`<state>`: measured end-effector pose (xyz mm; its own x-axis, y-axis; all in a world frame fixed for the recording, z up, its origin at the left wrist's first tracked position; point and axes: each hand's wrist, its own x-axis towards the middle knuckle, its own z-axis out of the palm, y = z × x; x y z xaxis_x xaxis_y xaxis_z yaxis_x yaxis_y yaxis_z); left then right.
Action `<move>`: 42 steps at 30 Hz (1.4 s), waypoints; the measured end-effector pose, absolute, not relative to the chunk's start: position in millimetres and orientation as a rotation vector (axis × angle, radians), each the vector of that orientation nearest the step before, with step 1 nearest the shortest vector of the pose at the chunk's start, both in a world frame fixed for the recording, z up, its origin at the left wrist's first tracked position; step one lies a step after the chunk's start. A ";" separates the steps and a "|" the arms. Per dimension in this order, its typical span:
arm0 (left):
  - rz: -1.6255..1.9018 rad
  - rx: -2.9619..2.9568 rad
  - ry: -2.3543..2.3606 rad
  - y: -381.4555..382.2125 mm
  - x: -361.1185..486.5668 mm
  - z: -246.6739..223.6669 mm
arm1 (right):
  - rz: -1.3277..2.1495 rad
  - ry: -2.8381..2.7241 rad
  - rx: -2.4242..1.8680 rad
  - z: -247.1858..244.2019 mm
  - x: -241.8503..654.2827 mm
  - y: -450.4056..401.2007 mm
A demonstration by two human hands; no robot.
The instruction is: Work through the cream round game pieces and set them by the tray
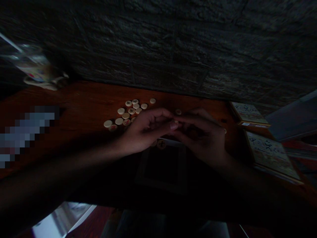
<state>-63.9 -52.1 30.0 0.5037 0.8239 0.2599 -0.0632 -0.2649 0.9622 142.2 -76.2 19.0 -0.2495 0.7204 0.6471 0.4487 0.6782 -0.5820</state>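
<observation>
My left hand (146, 129) and my right hand (204, 132) meet at the fingertips above the table (86, 96). Between the pinched fingers a small pale piece (176, 122) shows in part, and both hands touch it. Several round pale pieces lie beside my left hand, some with dark or red characters, such as a red-marked piece (113, 127) and a black-marked piece (128, 103). Just under the hands rests another marked piece (161, 143), at the top of a dark rectangular frame (182, 165). One more piece (178, 112) sits behind the fingers.
Two flat printed boxes, a farther box (249, 112) and a nearer box (272, 153), lie at the right. A clear cup (37, 66) with a straw stands at the far left. Behind the table rises a dark brick wall (153, 43). A blurred-out object is at the left.
</observation>
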 end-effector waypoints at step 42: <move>0.948 1.995 0.852 -42.9 -71.0 18.3 | 0.487 -2.629 -1.254 40.7 146.5 -101.5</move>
<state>-71.0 -42.9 18.3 0.5028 0.8003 0.3267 0.2403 -0.4925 0.8365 146.5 -101.5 40.7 -0.6251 0.7801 0.0281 0.7183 0.5889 -0.3704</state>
